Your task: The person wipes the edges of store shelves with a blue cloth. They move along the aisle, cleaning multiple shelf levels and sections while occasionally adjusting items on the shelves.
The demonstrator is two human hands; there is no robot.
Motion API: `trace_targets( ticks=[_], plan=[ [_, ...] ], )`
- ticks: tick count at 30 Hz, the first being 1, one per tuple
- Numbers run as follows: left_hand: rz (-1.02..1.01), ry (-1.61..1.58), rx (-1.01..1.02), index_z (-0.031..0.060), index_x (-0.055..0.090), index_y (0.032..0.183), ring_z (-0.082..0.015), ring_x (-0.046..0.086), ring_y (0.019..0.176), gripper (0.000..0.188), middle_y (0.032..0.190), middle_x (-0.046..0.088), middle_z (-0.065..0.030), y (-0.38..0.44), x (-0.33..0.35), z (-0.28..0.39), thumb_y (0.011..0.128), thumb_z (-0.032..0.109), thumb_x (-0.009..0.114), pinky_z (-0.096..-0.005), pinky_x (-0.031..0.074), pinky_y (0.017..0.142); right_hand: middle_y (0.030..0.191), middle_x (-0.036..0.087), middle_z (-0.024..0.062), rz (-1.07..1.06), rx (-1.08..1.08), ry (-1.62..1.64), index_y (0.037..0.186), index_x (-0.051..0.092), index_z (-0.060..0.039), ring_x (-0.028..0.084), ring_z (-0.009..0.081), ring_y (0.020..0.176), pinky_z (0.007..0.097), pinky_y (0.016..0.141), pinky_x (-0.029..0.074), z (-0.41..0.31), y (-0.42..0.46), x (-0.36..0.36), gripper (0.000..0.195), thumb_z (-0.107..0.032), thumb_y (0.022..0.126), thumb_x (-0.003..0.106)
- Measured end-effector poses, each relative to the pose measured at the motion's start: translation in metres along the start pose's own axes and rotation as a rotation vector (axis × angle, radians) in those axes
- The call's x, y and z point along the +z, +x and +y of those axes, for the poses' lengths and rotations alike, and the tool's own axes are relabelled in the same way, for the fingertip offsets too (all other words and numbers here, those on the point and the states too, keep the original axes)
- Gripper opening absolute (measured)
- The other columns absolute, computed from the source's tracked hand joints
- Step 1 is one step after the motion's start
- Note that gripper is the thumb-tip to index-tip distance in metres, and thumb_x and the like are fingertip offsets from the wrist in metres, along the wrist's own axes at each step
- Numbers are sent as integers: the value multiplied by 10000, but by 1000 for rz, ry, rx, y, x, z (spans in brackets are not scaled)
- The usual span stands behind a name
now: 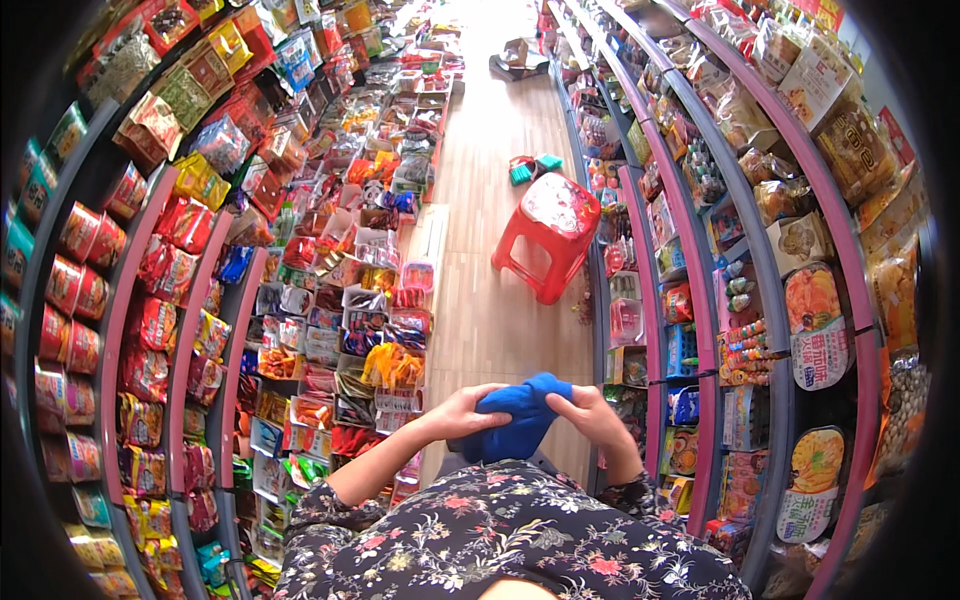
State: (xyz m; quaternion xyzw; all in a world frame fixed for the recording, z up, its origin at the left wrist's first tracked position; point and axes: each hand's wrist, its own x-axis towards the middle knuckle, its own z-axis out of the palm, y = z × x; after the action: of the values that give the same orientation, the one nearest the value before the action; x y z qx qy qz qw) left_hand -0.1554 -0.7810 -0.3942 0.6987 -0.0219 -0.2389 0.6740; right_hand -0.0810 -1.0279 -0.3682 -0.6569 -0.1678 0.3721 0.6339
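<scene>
A blue cloth, bunched and folded, is held between both hands close to the front of my body. My left hand grips its left side, with the thumb lying on top of the fabric. At its upper right corner my right hand pinches the cloth between thumb and fingers. Part of the cloth hangs below the hands, above the wood-look floor. The fingers behind the fabric are partly hidden.
A red plastic stool with a patterned seat stands in the aisle, beside green bristled brush heads. Shelves of packaged snacks line the left, and more shelves the right. A cardboard box lies at the far end.
</scene>
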Motion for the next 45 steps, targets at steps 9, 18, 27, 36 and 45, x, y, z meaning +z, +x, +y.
trace_targets(
  ticks=[9,18,27,36,45],
  plan=[
    [159,-597,-231,-6,646,1162,-136,657,903,408,1032,696,-74,37,-71,-21,904,306,699,-293,537,827,974,722,59,657,239,394,998,684,-39,668,107,832,248,692,519,87,14,-55,249,-270,979,590],
    [195,-718,-245,-9,600,1201,-183,640,1014,495,1112,669,-95,168,-138,-42,890,362,705,-347,494,938,992,716,72,616,532,300,1075,647,-26,666,109,815,237,670,520,167,80,-141,359,-366,982,575],
    [58,-847,-678,-13,549,1227,-276,638,1073,574,1166,646,-154,289,-144,-46,895,441,664,-430,491,980,964,710,29,501,599,157,1063,675,-37,657,76,824,207,647,489,199,260,-276,443,-457,961,577],
    [77,-907,-493,-12,499,1295,-246,609,1125,453,1226,616,-132,397,-148,4,915,172,664,-422,468,1016,1535,301,135,364,568,464,1561,93,-187,369,254,1370,390,966,443,99,328,-292,1026,-628,824,653],
    [-188,-746,-339,93,334,1464,-244,488,1282,642,1414,470,-85,479,-159,24,893,6,615,-394,433,1044,1299,593,103,672,80,113,1371,517,-46,556,173,1176,336,1026,437,23,336,-293,659,-107,765,770]
  ],
)
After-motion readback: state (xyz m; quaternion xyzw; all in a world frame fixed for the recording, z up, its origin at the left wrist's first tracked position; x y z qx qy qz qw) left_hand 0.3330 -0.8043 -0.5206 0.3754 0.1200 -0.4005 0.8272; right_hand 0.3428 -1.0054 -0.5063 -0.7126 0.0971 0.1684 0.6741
